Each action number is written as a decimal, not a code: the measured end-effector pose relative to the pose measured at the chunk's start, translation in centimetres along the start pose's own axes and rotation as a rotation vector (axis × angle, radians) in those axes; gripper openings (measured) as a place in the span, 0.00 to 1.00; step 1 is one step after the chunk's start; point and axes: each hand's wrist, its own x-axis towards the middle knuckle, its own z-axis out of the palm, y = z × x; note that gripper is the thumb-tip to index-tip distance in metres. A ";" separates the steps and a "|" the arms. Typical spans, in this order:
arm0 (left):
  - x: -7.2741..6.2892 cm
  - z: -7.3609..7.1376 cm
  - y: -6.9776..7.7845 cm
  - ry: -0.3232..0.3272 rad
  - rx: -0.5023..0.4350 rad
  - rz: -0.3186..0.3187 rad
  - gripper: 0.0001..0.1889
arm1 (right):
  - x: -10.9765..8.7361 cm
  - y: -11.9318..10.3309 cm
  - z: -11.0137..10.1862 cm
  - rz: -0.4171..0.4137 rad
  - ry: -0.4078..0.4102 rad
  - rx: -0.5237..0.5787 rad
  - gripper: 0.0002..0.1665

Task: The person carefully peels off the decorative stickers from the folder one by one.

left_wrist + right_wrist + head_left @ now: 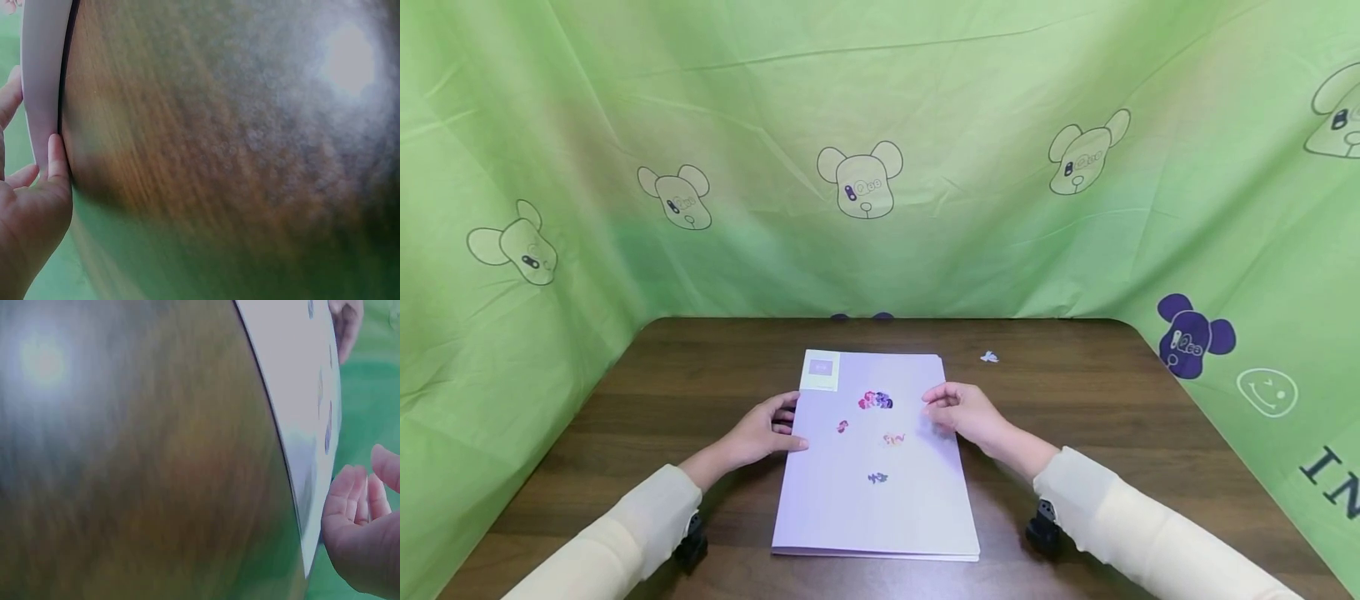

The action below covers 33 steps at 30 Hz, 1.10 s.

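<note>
A pale lilac booklet or folder (865,517) lies flat on the table, with several small coloured cartoon stickers on its cover, among them a pink and purple pair (876,400) and an orange one (893,439). My left hand (760,433) rests at its left edge, the thumb on the cover and the other fingers along the side; the left wrist view shows fingertips (56,153) against that edge. Over the right part of the cover is my right hand (966,412), fingers loosely bent. In the right wrist view thumb and fingers stand apart, with nothing visible between them.
A small pale cut-out piece (989,357) lies on the brown wooden table (1075,375), beyond the right hand. A whitish label (819,370) is at the booklet's upper left corner. Green printed cloth (760,250) hangs behind and at both sides.
</note>
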 end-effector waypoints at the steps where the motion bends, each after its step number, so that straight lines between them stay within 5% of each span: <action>1: 0.0 0.0 0.0 0.001 0.002 0.000 0.43 | -0.2 -0.1 0.4 -0.004 -0.003 -0.003 0.15; 7: -0.1 0.0 0.2 -0.001 -0.003 -0.005 0.43 | -0.9 0.0 2.2 -0.040 -0.047 -0.026 0.15; 24: -0.1 0.1 0.3 0.008 0.000 0.002 0.41 | -0.6 0.8 4.1 -0.162 -0.061 -0.322 0.09; 33: -1.3 -0.1 3.3 -0.004 -0.006 0.012 0.39 | -0.4 0.7 4.2 -0.178 -0.071 -0.401 0.08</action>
